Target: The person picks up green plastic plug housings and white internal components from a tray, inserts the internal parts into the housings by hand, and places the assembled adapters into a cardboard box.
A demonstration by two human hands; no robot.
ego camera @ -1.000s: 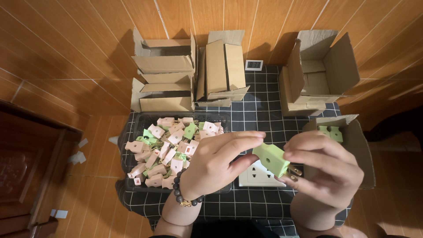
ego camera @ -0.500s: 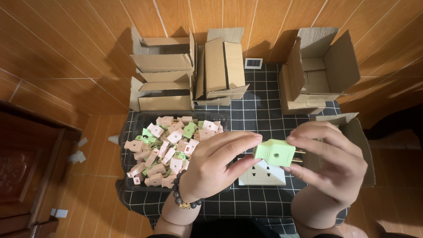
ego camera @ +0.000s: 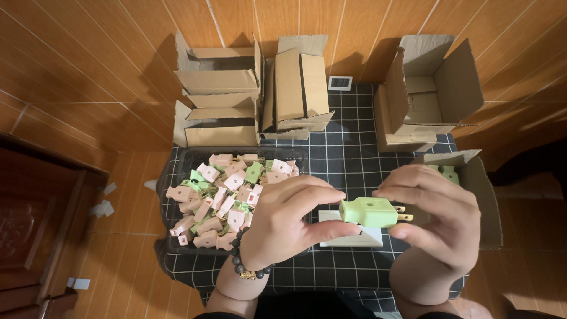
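Note:
Both hands hold one light green plug point(ego camera: 368, 212) with brass prongs sticking out to the right. My left hand point(ego camera: 287, 221), a dark bead bracelet on its wrist, pinches the plug's left end between thumb and fingers. My right hand point(ego camera: 440, 220) curls around the prong end. Under the plug a white socket plate point(ego camera: 360, 237) lies on the black checked cloth point(ego camera: 353, 155). To the left, a dark tray point(ego camera: 180, 162) holds a heap of pink, white and green plugs point(ego camera: 220, 192).
Open cardboard boxes stand at the back: two stacked at left point(ego camera: 217, 94), one on its side in the middle point(ego camera: 298, 88), one at right point(ego camera: 428, 91). A box by my right hand point(ego camera: 481, 195) holds green plugs point(ego camera: 444, 172). A small white device point(ego camera: 339, 82) lies on the wooden floor.
The green plug has been turned from tilted to lying level, with its prongs now pointing right. Both hands stay closed around it and have shifted slightly.

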